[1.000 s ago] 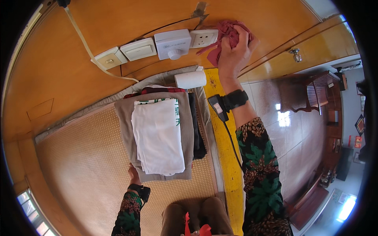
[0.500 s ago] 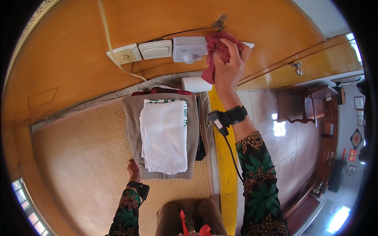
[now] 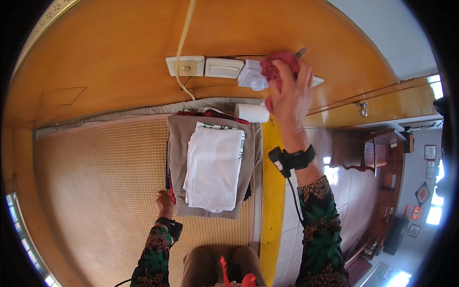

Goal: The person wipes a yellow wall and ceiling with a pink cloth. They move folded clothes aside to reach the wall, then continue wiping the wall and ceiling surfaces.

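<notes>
My right hand point(image 3: 292, 93) is raised to the wooden wall and grips a crumpled red cloth point(image 3: 276, 65), pressing it against a white wall fitting point(image 3: 252, 76). My left hand point(image 3: 165, 205) rests low on the woven mat, fingers curled at the near left corner of a stack of folded clothes point(image 3: 210, 162). The stack has a white folded garment point(image 3: 213, 167) on top of a beige one. A white roll point(image 3: 252, 113) lies at the far end of the stack, just below my right hand.
Two more switch plates point(image 3: 185, 66) sit left of the fitting, with a cream cable point(image 3: 184, 36) running up from them. A yellow strip point(image 3: 270, 191) edges the woven mat point(image 3: 95, 182). Glossy tiled floor and dark wooden furniture point(image 3: 377, 153) lie to the right.
My right hand has slid the red cloth leftward along the wall, from the rightmost socket plate onto the white fitting. My left hand stays by the clothes stack.
</notes>
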A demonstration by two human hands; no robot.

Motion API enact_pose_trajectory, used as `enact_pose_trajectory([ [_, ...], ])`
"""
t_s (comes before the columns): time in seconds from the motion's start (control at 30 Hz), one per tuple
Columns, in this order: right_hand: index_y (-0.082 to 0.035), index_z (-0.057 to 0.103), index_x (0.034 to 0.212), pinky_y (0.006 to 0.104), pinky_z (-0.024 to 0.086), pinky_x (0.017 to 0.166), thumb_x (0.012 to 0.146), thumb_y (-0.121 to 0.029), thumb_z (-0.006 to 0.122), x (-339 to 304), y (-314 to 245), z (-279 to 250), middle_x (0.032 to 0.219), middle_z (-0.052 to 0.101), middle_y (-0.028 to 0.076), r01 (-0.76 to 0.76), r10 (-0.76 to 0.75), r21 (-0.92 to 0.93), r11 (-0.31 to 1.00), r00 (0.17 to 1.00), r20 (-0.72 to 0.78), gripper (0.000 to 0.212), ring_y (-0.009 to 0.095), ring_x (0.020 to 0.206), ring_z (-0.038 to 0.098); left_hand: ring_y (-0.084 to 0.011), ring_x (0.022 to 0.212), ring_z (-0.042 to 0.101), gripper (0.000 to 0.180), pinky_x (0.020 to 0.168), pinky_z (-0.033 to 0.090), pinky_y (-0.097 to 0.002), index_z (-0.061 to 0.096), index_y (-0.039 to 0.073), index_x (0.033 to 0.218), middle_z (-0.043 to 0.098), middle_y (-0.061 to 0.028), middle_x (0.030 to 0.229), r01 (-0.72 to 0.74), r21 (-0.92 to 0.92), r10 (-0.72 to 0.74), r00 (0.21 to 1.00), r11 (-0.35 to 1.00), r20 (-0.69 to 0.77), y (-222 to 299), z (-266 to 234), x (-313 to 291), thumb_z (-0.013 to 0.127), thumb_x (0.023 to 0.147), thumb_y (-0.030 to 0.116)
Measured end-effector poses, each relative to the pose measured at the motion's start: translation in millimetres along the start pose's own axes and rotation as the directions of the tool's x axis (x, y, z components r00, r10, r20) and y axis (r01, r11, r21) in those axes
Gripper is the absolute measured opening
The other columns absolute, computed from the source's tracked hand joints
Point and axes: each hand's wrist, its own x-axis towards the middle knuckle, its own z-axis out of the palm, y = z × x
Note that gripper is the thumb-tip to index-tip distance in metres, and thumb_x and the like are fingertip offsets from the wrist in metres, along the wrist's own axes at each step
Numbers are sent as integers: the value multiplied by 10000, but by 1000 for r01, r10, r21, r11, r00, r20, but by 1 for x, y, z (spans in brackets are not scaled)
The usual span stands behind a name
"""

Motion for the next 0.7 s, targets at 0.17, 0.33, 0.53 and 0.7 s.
enact_pose_trajectory([
  [0.17,-205,705,1086,407,513,765,748,-101,744,3,-65,47,1216,532,87,219,-220,-17,975,975,-35,355,312,1033,563,-248,1045,687,279,772,619,-353,586,9,1179,613,-123,1100,-38,-52,42,995,998,88,2,-20,-10,598,994,218],
  [0.33,-225,701,1076,405,497,746,801,-152,718,3,-67,40,1210,531,80,162,-162,-230,960,987,18,285,299,1026,559,-266,1003,727,362,736,618,-342,561,-22,1221,621,-181,1177,-41,-35,42,999,999,16,4,-15,-7,647,948,199],
  [0.53,-225,707,1124,408,503,792,773,-159,772,-3,-80,47,1236,538,78,202,-203,-94,975,979,6,363,308,1046,559,-225,1002,694,632,767,608,-310,584,11,1213,613,-116,1116,-22,45,23,999,999,-32,10,-3,-8,871,745,324],
  [0.7,-204,706,1200,471,501,909,745,-137,806,1,-85,49,1310,531,95,157,-129,-162,974,977,170,470,353,1119,548,-187,920,659,240,707,573,-253,610,27,1141,608,-79,1037,-85,162,87,996,983,-5,10,-8,-14,604,971,196],
])
